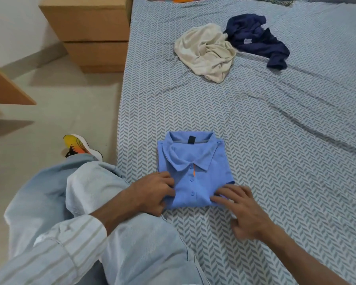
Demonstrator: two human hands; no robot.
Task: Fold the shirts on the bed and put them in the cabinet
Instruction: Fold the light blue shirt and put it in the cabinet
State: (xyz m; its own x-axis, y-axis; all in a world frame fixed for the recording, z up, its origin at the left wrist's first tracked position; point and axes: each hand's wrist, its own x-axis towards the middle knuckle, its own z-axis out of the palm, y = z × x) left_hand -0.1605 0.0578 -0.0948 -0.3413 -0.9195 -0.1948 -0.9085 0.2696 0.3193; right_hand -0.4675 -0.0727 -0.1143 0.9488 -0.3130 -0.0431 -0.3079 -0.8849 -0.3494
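Since the blue polo (193, 171) is already folded into a neat square near the bed's (275, 140) close edge, it looks about ready to carry off. Collar points away from the person, placket runs straight back toward them, so the slightly longer axis goes near-to-far. Soft knit, light, floppy I'd guess, so it'll probably sag and unfold if lifted by one corner; better to slide flat fingers under both side edges and pick it up like a tray. Left hand (150, 194) has curled fingers gripping the near-left edge, right hand (240, 208) lies with fingers mostly straight on the near-right corner, pressing rather than grabbing, though it's a bit blurred. Further up the bed a cream shirt (206, 52) and a navy shirt (257, 40) sit crumpled, touching each other, not yet folded. Wooden drawers (90, 31) stand beside the bed on the left.
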